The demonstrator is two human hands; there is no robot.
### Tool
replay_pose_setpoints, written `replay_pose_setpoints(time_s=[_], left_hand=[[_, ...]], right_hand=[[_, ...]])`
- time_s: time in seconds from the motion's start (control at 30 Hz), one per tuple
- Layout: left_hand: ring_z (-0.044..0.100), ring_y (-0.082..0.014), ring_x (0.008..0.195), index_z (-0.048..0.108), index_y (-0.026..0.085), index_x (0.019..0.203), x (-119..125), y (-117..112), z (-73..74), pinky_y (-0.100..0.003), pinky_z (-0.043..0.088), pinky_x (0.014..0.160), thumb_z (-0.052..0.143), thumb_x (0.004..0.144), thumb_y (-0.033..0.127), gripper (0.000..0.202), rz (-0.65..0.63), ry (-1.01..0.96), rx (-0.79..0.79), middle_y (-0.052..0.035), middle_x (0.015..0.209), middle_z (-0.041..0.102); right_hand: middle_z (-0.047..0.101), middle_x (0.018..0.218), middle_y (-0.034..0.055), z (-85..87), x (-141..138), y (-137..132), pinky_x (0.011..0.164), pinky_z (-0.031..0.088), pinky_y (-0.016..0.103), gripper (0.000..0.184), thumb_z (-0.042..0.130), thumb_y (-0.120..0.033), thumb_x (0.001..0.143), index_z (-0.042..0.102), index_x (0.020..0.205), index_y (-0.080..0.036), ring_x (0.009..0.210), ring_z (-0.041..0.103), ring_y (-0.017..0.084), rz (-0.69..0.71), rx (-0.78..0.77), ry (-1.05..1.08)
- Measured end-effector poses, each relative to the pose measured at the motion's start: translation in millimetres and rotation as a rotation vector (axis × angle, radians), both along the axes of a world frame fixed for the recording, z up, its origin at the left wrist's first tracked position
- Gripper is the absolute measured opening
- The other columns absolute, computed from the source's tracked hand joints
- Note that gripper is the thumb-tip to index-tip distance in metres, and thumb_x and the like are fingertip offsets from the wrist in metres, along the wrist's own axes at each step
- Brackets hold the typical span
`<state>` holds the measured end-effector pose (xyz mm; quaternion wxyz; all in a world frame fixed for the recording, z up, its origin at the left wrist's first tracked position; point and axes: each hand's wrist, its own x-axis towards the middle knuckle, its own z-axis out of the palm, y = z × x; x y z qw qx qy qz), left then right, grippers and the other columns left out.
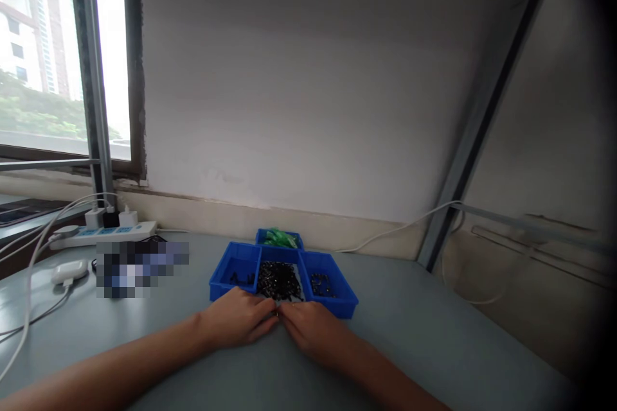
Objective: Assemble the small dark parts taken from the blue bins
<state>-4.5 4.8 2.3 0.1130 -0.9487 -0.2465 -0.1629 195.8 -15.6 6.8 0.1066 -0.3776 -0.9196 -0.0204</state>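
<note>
The person's left hand [236, 314] and right hand [313, 329] meet above the grey table [400, 314], fingers pinched on a tiny piece [276, 313] too blurred to identify. Just beyond lies a heap of small black parts [279, 279], between a left blue bin [223, 266] and a right blue bin [341, 286], each holding scattered dark parts.
</note>
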Motion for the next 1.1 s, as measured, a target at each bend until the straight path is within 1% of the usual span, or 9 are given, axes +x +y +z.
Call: replay_pose_setpoints(time_s=[0.2,0.37,0.57,0.67,0.83,0.9,0.97,1.03,1.1], left_hand=[[0.062,-0.0163,0.059,0.051,0.017,0.082,0.0,-1.2,2.0,-0.023,0.046,0.054,0.038,0.094,0.028,0.021,0.045,0.048,-0.022,-0.0018,0.069,0.064],[0.063,-0.0168,0.059,0.053,0.017,0.081,1.8,-2.4,-0.2,-0.023,0.046,0.054,0.041,0.092,0.029,0.020,0.083,0.109,-0.072,-0.0020,0.068,0.065],[0.064,-0.0175,0.062,0.054,0.017,0.085,1.2,-2.7,1.0,-0.023,0.046,0.054,0.043,0.092,0.030,0.019,0.105,0.093,-0.116,-0.0019,0.071,0.066],[0.064,-0.0165,0.066,0.054,0.018,0.087,0.2,-2.3,1.9,-0.022,0.046,0.055,0.045,0.091,0.029,0.015,0.074,0.040,-0.127,-0.0012,0.076,0.066],[0.063,-0.0142,0.066,0.054,0.018,0.097,-1.5,-2.7,3.0,-0.020,0.046,0.057,0.041,0.093,0.028,0.017,-0.055,-0.039,-0.116,-0.0006,0.078,0.066],[0.063,-0.0141,0.066,0.055,0.018,0.099,-6.1,-1.0,12.0,-0.021,0.045,0.057,0.039,0.093,0.030,0.020,-0.106,-0.049,-0.077,-0.0010,0.078,0.066],[0.063,-0.0149,0.067,0.055,0.017,0.103,-17.0,5.0,30.0,-0.022,0.045,0.058,0.038,0.093,0.031,0.025,-0.135,-0.062,-0.015,-0.0029,0.080,0.066],[0.061,-0.0147,0.064,0.059,0.017,0.099,-37.7,16.2,55.3,-0.023,0.044,0.060,0.035,0.093,0.032,0.028,0.006,-0.144,0.022,-0.0032,0.076,0.066],[0.060,-0.0155,0.062,0.060,0.018,0.099,-70.0,31.1,81.2,-0.024,0.043,0.060,0.035,0.092,0.035,0.031,0.287,-0.208,-0.007,-0.0027,0.073,0.066]], right_hand=[[0.065,0.073,0.0018,5.9,-0.7,-2.1,0.055,0.032,0.025,0.021,0.040,-0.021,0.092,0.056,0.079,-0.016,0.065,0.060,0.015,-0.038,0.057,-0.030],[0.065,0.074,0.0017,6.6,-2.1,-3.4,0.057,0.032,0.025,0.019,0.042,-0.021,0.091,0.056,0.079,-0.017,0.066,0.060,0.015,-0.023,0.078,-0.032],[0.065,0.074,0.0015,7.4,-1.2,-4.1,0.056,0.031,0.024,0.016,0.044,-0.020,0.088,0.057,0.078,-0.017,0.067,0.060,0.015,-0.035,0.034,-0.011],[0.065,0.075,0.0018,8.4,-0.1,-3.9,0.056,0.031,0.023,0.015,0.045,-0.020,0.087,0.058,0.078,-0.017,0.067,0.060,0.015,-0.051,-0.032,0.015],[0.065,0.074,0.0022,9.7,-1.3,-4.1,0.055,0.031,0.022,0.014,0.046,-0.020,0.086,0.058,0.078,-0.017,0.066,0.058,0.015,-0.076,-0.118,0.075],[0.064,0.073,0.0018,11.4,-1.6,-5.2,0.056,0.032,0.022,0.015,0.046,-0.021,0.086,0.058,0.078,-0.017,0.066,0.058,0.014,-0.061,-0.124,0.098],[0.064,0.074,0.0013,15.1,-0.2,-6.1,0.059,0.034,0.022,0.015,0.045,-0.023,0.088,0.058,0.082,-0.018,0.067,0.058,0.014,-0.041,-0.105,0.132],[0.064,0.076,0.0012,21.1,4.2,-5.4,0.063,0.035,0.022,0.016,0.044,-0.025,0.088,0.059,0.086,-0.019,0.070,0.058,0.014,-0.055,-0.052,0.182],[0.064,0.077,0.0018,28.9,12.3,-1.4,0.064,0.036,0.023,0.017,0.043,-0.025,0.089,0.058,0.087,-0.020,0.071,0.058,0.015,-0.149,0.021,0.225]])
